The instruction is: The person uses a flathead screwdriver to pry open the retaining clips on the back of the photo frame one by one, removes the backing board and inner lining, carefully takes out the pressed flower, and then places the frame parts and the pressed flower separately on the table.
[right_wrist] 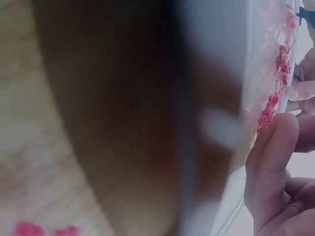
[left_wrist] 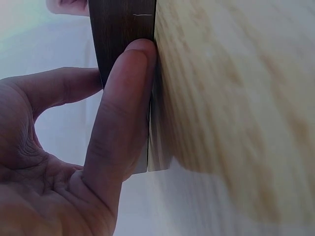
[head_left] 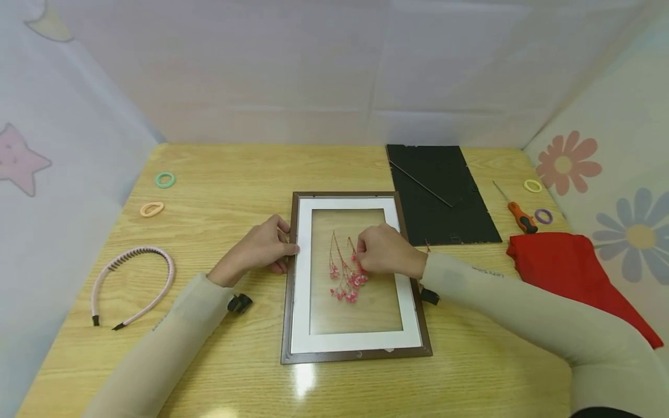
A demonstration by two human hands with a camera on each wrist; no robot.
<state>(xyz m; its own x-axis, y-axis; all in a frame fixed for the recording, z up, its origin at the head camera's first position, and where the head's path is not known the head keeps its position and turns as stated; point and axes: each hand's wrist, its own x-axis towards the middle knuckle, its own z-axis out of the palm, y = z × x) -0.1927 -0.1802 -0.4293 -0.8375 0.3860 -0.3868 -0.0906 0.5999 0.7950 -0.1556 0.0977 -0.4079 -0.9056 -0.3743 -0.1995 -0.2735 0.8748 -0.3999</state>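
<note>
- Plainly, the left hand (head_left: 261, 247) steadied the picture frame (head_left: 289, 302) at its left edge, thumb and fingers curled against the brown moulding; for this step the hold looked best kept firm but light, so the frame would not slide on the table (head_left: 219, 186).
- Between the two hands, on the glass inside the white mat, lay the dried pink flowers (head_left: 346, 278), their thin stems running up towards the right hand.
- The right hand (head_left: 387, 249) was bunched with fingertips pinched at the upper sprigs; whether it truly gripped a stem I could not tell. The sprigs looked brittle, so nudging them by the stem rather than the blossoms seemed wise.
- Beyond the right hand lay the black backing board (head_left: 444, 197), and further right the screwdriver (head_left: 520, 215) and red cloth (head_left: 569, 273), all well apart from the work.
- The left wrist view showed what the head view did not: a finger (left_wrist: 123, 108) lying flat along the frame's dark edge.
- The right wrist view, largely blurred, showed fingertips (right_wrist: 270, 147) just beside the pink blossoms (right_wrist: 275, 93).
</note>
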